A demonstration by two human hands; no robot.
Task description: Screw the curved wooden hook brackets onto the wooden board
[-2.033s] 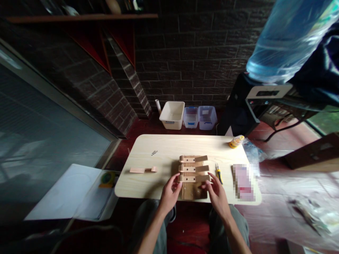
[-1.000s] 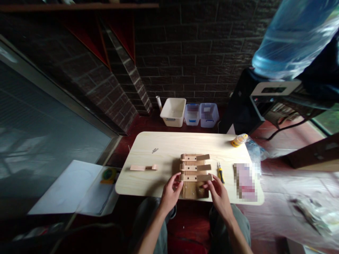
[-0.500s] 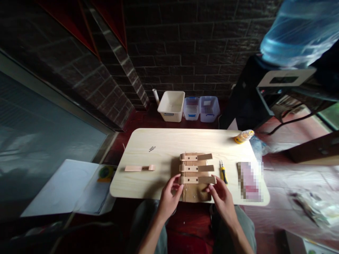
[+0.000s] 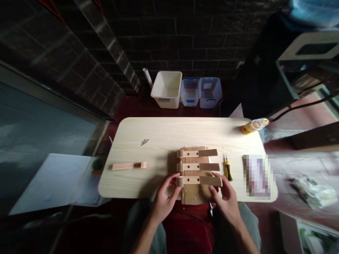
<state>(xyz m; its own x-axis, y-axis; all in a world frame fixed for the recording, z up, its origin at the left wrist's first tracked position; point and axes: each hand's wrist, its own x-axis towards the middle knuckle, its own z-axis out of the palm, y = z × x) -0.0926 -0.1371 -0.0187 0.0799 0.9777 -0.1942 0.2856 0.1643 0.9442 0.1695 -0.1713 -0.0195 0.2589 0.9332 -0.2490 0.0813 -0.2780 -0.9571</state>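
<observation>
Three wooden strips, each with a rounded block at the left end and two dark holes, lie in parallel rows across a brown board (image 4: 194, 194). The nearest wooden strip (image 4: 194, 180) is between my hands. My left hand (image 4: 165, 197) has thumb and fingers closed around its rounded end. At its other end, my right hand (image 4: 226, 195) grips with fingers behind and thumb in front. Beyond it are the middle strip (image 4: 194, 167) and the far strip (image 4: 194, 153). A yellow-and-black screwdriver (image 4: 228, 170) lies right of the board.
On the pale table (image 4: 159, 130) lie a separate wooden strip (image 4: 128, 165), small dark screws (image 4: 144, 142), a pixelated flat item (image 4: 258, 176) and a yellow-based bottle-like thing (image 4: 254, 126). Plastic bins (image 4: 166, 100) stand behind, beside a black water dispenser (image 4: 267, 70).
The view has tilted down and come closer, so the bins and table sit higher. Both hands stay at the ends of the nearest strip, with little visible movement.
</observation>
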